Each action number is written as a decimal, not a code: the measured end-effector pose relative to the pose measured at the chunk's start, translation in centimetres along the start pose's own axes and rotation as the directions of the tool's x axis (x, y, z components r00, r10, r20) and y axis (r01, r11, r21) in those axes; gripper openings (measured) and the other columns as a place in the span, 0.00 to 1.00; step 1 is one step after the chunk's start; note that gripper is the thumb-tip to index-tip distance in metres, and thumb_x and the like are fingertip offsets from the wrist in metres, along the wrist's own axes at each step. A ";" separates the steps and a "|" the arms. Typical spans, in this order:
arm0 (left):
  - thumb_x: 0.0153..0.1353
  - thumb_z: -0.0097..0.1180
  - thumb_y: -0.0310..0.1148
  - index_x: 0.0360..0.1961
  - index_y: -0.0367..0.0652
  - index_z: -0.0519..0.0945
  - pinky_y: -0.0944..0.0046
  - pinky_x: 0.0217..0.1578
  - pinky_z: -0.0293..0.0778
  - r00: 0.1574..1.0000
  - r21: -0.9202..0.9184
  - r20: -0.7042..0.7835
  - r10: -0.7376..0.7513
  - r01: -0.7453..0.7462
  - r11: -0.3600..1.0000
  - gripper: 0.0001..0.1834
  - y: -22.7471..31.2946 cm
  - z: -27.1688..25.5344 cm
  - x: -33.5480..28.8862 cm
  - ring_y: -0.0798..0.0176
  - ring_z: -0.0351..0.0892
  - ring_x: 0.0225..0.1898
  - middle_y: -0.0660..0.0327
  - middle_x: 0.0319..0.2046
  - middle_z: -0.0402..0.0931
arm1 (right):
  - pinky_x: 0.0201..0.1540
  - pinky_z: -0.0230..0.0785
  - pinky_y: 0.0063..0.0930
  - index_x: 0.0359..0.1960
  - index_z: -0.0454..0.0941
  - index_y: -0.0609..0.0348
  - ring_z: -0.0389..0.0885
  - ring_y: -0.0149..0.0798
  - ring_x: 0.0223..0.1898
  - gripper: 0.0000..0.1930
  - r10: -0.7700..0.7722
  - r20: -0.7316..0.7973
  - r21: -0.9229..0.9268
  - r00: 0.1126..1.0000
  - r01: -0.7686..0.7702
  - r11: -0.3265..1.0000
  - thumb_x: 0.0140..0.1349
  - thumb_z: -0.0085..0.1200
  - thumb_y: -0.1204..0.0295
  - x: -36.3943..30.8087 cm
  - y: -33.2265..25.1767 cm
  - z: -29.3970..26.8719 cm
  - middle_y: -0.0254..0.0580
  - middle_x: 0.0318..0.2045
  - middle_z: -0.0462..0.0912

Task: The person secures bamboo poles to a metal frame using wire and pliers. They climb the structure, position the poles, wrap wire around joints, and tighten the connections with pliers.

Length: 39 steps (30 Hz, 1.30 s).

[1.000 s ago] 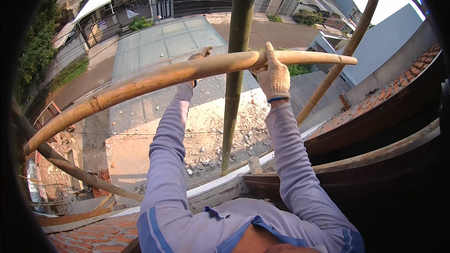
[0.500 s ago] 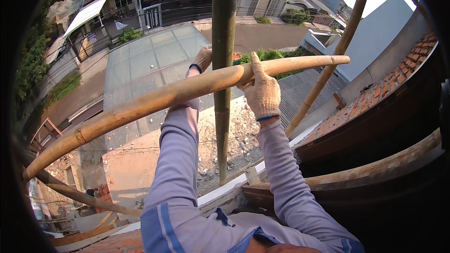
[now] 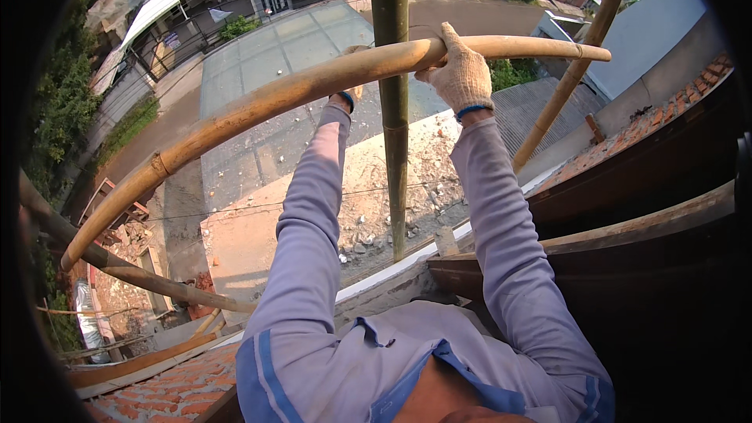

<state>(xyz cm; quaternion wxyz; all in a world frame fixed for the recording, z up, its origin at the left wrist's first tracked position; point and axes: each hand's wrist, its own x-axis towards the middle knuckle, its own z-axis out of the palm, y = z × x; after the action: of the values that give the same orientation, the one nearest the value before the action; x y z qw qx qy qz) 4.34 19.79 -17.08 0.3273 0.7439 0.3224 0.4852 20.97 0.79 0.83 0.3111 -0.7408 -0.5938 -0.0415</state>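
A long tan bamboo pole [image 3: 274,90] lies crosswise in front of a thick green upright bamboo post [image 3: 393,117]. My right hand [image 3: 466,78], in a cream knitted glove with a blue cuff, grips the tan pole just right of the post, its thumb laid over the top. On the far side of the tan pole, close to the post's left face, is my gloved left hand [image 3: 355,94]. The pole covers most of it, so its fingers and what they hold cannot be seen. Both arms are stretched forward.
A slanting bamboo pole [image 3: 576,70] stands at the right, behind the tan pole's end. Another bamboo pole [image 3: 168,286] crosses at lower left. A brick wall edge [image 3: 658,137] and a dark beam [image 3: 627,227] lie at right. Far below is a rubble-strewn yard [image 3: 368,223].
The view has tipped downward and shifted left. Against the post, the tan pole sits higher, carried by my right hand. My left hand now shows behind the pole rather than mostly above it.
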 end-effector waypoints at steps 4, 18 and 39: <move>0.67 0.56 0.33 0.48 0.39 0.82 0.48 0.42 0.72 0.993 0.284 0.046 -0.104 0.087 0.955 0.12 1.5 -0.8 -3.0 0.51 0.78 0.40 0.52 0.38 0.78 | 0.53 0.81 0.41 0.72 0.69 0.57 0.89 0.49 0.48 0.53 -0.006 -0.063 -0.058 0.998 0.003 0.998 0.41 0.82 0.58 0.2 0.5 0.7 0.53 0.43 0.90; 0.71 0.53 0.35 0.38 0.40 0.83 0.70 0.27 0.66 0.845 -0.662 -0.028 -0.535 0.385 0.643 0.11 17.8 3.6 -11.7 0.74 0.68 0.25 0.69 0.27 0.75 | 0.59 0.78 0.46 0.71 0.70 0.47 0.86 0.54 0.54 0.46 0.006 -0.092 -0.010 0.996 -0.007 1.000 0.48 0.77 0.58 0.2 1.3 2.1 0.55 0.51 0.87; 0.69 0.53 0.39 0.42 0.40 0.79 0.41 0.43 0.78 0.988 0.197 -0.048 -0.144 0.150 0.969 0.13 24.5 7.6 -10.5 0.39 0.85 0.41 0.43 0.32 0.84 | 0.27 0.77 0.34 0.77 0.60 0.59 0.85 0.40 0.26 0.50 0.121 0.301 0.441 0.946 -0.250 0.862 0.45 0.59 0.84 5.0 3.3 2.0 0.51 0.36 0.85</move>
<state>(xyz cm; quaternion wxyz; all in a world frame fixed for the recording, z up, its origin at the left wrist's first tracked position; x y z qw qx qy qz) 12.06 -4.09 -5.28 0.2804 0.7389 0.4294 0.4372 24.77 5.71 0.02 0.4036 -0.6951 -0.5471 0.2337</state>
